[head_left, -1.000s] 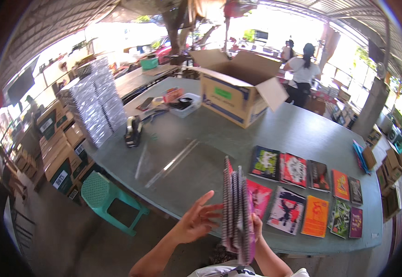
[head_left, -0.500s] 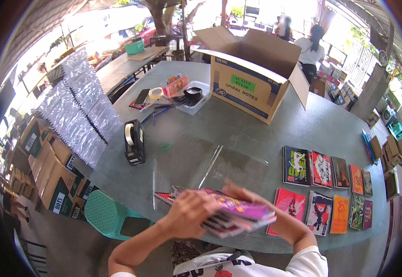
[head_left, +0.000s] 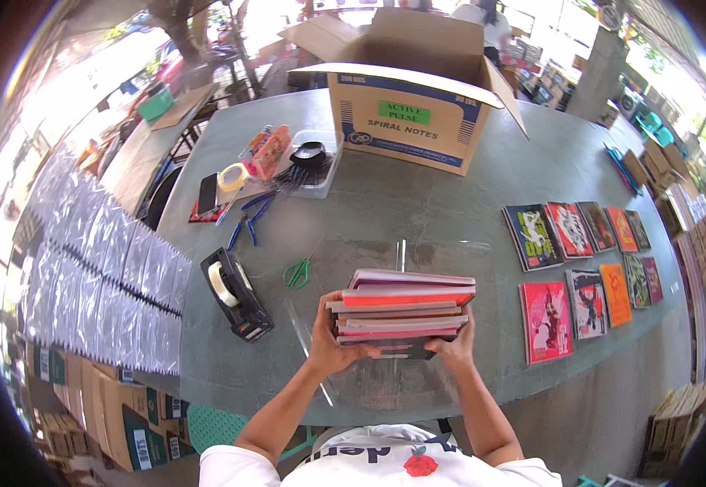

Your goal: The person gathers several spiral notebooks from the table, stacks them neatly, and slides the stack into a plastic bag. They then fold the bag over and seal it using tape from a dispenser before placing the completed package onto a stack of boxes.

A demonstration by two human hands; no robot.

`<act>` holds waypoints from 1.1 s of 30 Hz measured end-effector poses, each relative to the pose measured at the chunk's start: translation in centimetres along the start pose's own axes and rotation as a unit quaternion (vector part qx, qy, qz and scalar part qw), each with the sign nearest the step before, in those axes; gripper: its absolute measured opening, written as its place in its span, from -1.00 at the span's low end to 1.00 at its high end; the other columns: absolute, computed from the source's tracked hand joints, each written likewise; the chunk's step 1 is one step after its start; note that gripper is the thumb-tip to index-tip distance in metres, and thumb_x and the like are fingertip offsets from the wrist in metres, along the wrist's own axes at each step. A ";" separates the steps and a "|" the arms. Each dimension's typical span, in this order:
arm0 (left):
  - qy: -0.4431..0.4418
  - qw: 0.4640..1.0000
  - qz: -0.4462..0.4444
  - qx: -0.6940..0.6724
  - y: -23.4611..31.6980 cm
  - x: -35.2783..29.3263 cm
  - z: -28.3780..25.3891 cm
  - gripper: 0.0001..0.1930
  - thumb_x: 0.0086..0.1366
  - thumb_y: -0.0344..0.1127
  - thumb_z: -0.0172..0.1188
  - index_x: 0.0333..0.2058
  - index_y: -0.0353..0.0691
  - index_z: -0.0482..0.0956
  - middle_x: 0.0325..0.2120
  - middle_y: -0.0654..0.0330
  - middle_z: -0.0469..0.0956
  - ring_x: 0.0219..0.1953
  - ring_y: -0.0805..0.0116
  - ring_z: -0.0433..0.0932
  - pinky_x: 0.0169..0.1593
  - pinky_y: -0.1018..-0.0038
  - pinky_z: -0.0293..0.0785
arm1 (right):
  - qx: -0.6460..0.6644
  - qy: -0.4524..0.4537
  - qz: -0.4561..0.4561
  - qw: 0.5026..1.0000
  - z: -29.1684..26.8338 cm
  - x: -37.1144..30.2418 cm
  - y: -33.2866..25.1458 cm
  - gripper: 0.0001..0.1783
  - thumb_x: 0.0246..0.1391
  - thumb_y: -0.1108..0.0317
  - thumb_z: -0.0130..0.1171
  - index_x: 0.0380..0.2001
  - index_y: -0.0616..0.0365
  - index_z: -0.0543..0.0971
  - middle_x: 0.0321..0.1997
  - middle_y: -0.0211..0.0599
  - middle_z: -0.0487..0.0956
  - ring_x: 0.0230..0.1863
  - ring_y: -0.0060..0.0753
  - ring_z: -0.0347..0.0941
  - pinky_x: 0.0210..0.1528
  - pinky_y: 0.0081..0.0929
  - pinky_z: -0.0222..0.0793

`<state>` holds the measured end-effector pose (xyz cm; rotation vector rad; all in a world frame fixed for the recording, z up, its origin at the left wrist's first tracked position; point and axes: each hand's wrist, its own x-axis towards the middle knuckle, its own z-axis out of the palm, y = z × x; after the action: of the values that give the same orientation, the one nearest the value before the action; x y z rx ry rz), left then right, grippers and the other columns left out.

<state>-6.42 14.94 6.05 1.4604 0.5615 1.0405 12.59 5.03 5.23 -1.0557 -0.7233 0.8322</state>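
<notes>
A stack of several spiral notebooks (head_left: 406,312) is held upright-edged between my two hands over the near middle of the table, its page edges turned toward me. My left hand (head_left: 329,337) is closed round the stack's left end, thumb along the bottom. Round the right end my right hand (head_left: 457,341) grips in the same way. Beneath and behind the stack lies a clear plastic sheet (head_left: 442,253) on the table. Left of it are green-handled scissors (head_left: 296,274) and a black tape dispenser (head_left: 238,296).
An open cardboard box (head_left: 406,122) stands at the back. Notebooks in two rows (head_left: 546,321) lie at the right. A plastic tub (head_left: 320,183), tape roll (head_left: 233,176), phone (head_left: 208,193) and blue-handled pliers (head_left: 249,226) sit back left. Wrapped stacks (head_left: 109,268) rise beyond the left edge.
My hands have turned the notebook stack from a slanted position to level, with its edges facing me, and now grip both ends. The view has shifted, bringing the scissors fully into sight.
</notes>
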 end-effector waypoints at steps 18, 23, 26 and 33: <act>-0.077 0.995 -0.042 0.045 -2.6 0.1 -1.5 0.22 -0.48 -0.05 0.59 0.15 -0.29 0.01 -0.01 0.08 0.27 0.08 0.25 0.26 0.13 0.33 0.20 | -0.137 -0.011 -0.015 0.990 -0.4 0.5 -0.4 0.21 -0.70 -0.13 0.55 0.08 0.21 0.23 -0.02 -0.24 0.39 0.02 -0.37 0.31 0.04 -0.40 0.22; -0.154 0.987 -0.034 0.030 -2.2 -0.1 -0.3 -0.12 -0.30 -0.19 0.56 -0.06 -0.26 0.16 -0.12 0.12 0.37 -0.02 0.30 0.37 0.03 0.34 0.31 | -0.070 -0.009 -0.109 0.992 0.2 0.2 -1.9 0.13 -0.76 -0.16 0.56 -0.06 0.25 0.32 -0.17 -0.27 0.47 -0.11 -0.47 0.38 -0.06 -0.42 0.31; -0.092 0.993 -0.072 0.013 -2.8 0.8 0.6 -0.14 -0.28 -0.22 0.55 -0.05 -0.27 0.15 -0.13 0.09 0.38 -0.04 0.31 0.38 0.02 0.34 0.33 | -0.143 0.017 -0.020 0.989 -0.6 1.5 -1.1 0.18 -0.79 -0.34 0.44 -0.09 0.26 0.31 -0.24 -0.31 0.47 -0.16 -0.48 0.40 -0.10 -0.45 0.34; 0.011 0.937 0.132 0.323 -0.1 2.0 -0.9 -0.14 -0.27 -0.17 0.54 0.00 -0.35 0.25 -0.22 0.06 0.46 -0.18 0.23 0.50 -0.09 0.42 0.43 | -0.128 0.037 -0.010 0.991 -0.8 1.9 -1.5 0.18 -0.92 -0.31 0.44 -0.15 0.27 0.37 -0.20 -0.30 0.49 -0.11 -0.42 0.42 -0.04 -0.42 0.33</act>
<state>-6.25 17.09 6.46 2.1511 0.7848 1.1364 14.56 5.96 6.55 -1.2992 -0.7909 0.6918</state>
